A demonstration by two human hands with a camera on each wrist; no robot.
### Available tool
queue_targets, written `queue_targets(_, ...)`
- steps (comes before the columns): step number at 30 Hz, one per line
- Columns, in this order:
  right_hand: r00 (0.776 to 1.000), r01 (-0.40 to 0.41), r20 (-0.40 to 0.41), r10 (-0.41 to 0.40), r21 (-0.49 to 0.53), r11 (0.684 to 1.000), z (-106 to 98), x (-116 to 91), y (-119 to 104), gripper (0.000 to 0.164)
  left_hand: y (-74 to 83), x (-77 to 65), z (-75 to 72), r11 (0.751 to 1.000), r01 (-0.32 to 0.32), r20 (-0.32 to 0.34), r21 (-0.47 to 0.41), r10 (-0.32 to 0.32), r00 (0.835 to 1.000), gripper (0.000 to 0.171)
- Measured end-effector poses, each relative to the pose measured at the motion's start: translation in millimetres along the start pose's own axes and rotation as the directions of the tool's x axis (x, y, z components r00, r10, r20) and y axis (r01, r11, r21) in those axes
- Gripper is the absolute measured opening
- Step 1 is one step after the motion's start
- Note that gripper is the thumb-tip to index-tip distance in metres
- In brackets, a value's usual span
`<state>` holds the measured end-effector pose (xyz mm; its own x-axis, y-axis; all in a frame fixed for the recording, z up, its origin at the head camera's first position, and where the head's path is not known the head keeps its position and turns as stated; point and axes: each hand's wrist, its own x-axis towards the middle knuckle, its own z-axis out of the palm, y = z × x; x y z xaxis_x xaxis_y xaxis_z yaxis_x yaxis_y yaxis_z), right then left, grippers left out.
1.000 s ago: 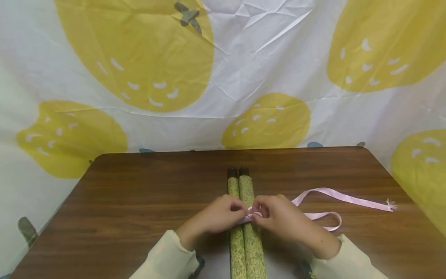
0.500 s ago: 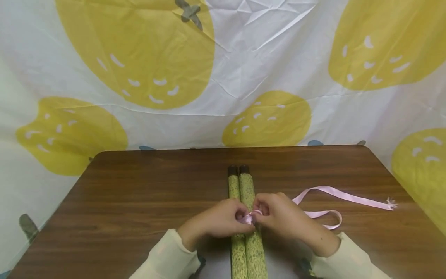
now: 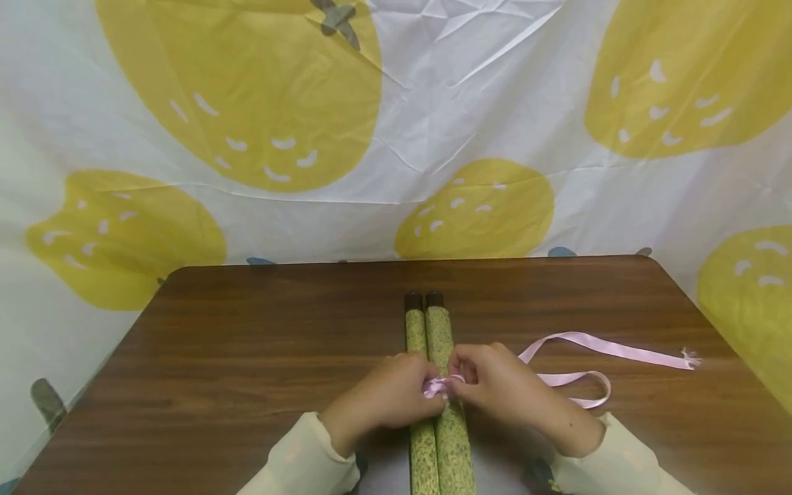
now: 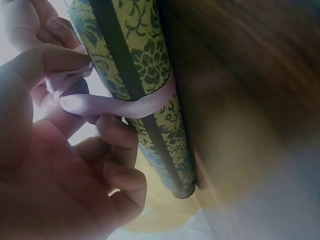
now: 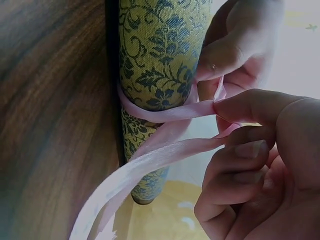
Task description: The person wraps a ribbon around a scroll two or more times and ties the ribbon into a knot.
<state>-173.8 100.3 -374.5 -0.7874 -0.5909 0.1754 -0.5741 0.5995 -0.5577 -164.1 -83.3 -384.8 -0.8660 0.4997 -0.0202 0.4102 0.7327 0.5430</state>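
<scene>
Two ends of a rolled scroll (image 3: 438, 337), covered in yellow-green floral brocade with dark caps, lie side by side on the table. A pink ribbon (image 4: 145, 106) wraps around the roll, bunched on top between the hands. My left hand (image 3: 392, 392) pinches the ribbon near that bunch, and its remaining fingers curl beside the brocade. From the right, my right hand (image 3: 498, 378) pinches the ribbon (image 5: 195, 110) between thumb and forefinger. Fingers partly hide the crossing of the strands, so its form cannot be told.
The ribbon's loose tail (image 3: 609, 347) stretches rightward across the brown wooden table (image 3: 278, 330), with a frayed end and a separate loop. A white cloth (image 3: 322, 230) printed with yellow fruit hangs behind the table's far edge.
My left hand's thumb and fingers have shifted around the bunched ribbon and closed in. The right hand keeps nearly the same place. The ribbon's loose tail lies almost as before.
</scene>
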Motion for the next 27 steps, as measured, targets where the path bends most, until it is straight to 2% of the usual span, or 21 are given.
queue_targets(3,1.0,-0.008,0.008,0.008,-0.007,1.0,1.8,-1.3,0.5,0.012,0.9,-1.6,0.5,0.999,0.013,0.005,0.039,-0.013,1.0,0.024)
queue_targets(10,1.0,-0.013,0.025,0.013,0.014,1.0,2.5,-2.5,-0.2,0.013,2.0,-2.5,3.2,0.999,0.048,-0.015,0.026,-0.047,0.999,0.041)
queue_targets(17,1.0,0.004,0.005,-0.004,0.005,1.0,2.1,-0.9,-1.2,0.013,2.8,-0.9,0.1,0.994,0.04,-0.064,0.1,-0.034,0.997,0.037)
queue_targets(23,1.0,0.002,-0.003,-0.002,-0.007,1.0,2.4,-0.6,-0.2,0.013,0.0,-1.5,-0.2,0.982,0.068,-0.14,0.179,-0.043,0.989,0.031)
queue_targets(27,1.0,-0.002,-0.009,0.002,-0.011,1.0,1.9,-1.2,0.4,0.014,-1.0,-1.5,-1.5,0.984,0.086,-0.129,0.155,-0.066,0.989,0.023)
